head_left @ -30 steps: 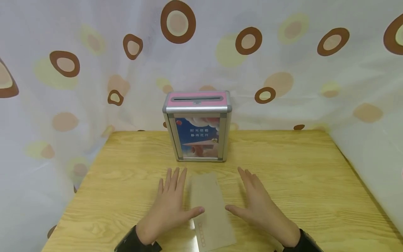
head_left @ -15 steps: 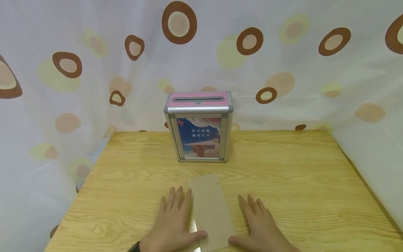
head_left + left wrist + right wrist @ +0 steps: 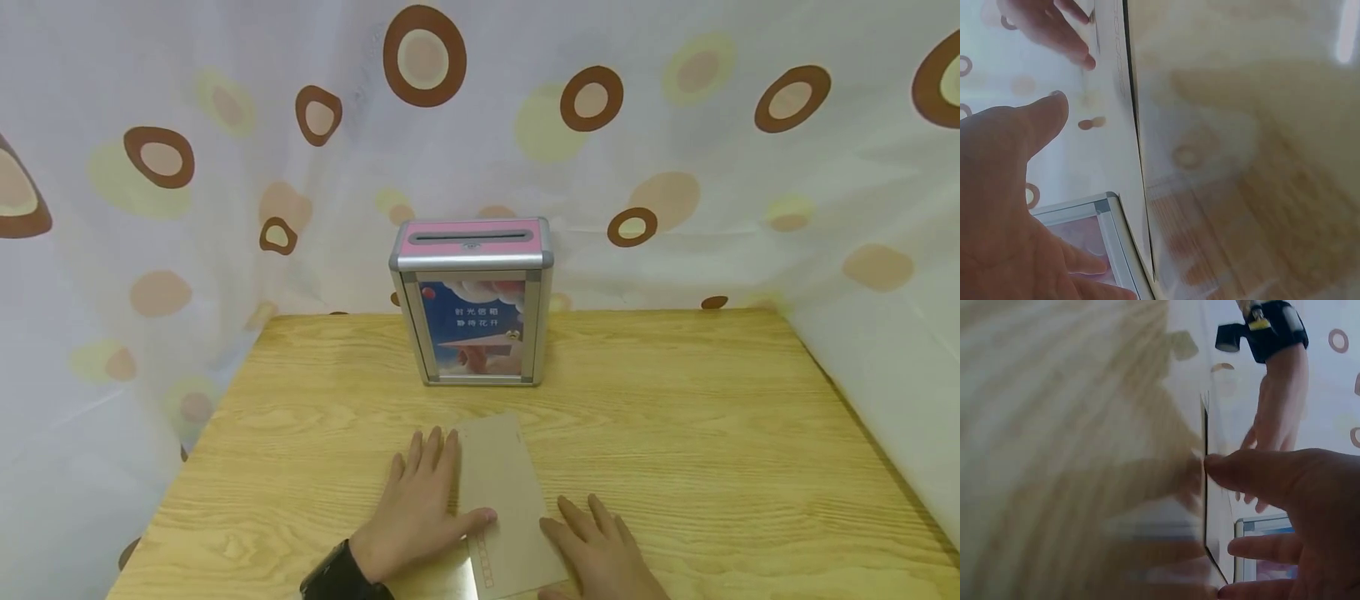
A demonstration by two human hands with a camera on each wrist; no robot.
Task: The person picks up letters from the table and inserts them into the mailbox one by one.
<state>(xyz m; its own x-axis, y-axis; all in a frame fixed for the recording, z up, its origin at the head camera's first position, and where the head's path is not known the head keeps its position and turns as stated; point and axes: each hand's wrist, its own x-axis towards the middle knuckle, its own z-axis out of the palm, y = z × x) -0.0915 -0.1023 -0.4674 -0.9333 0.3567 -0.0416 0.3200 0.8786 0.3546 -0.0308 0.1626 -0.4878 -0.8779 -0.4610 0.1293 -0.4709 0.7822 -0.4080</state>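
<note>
A tan paper envelope [image 3: 502,500] lies on the wooden table with a row of small red squares near its lower left edge. My left hand [image 3: 420,508] is spread along its left side, the thumb reaching over the paper. In the left wrist view that thumb stands above the envelope [image 3: 1124,94], apart from it. At the lower right edge is my right hand [image 3: 603,550], fingers extended. In the right wrist view its thumb [image 3: 1241,472] touches the edge of the envelope [image 3: 1205,512], while the other fingers stay straight.
Behind the envelope stands a silver-framed letter box [image 3: 471,325] with a pink top, a slot [image 3: 472,237] and a small lock on its front. A patterned curtain [image 3: 712,167] closes off the back and sides of the wooden table [image 3: 712,417].
Both hands have come down and nearer to the person. My right hand has moved lower, in against the envelope's right edge. The envelope and letter box keep their places.
</note>
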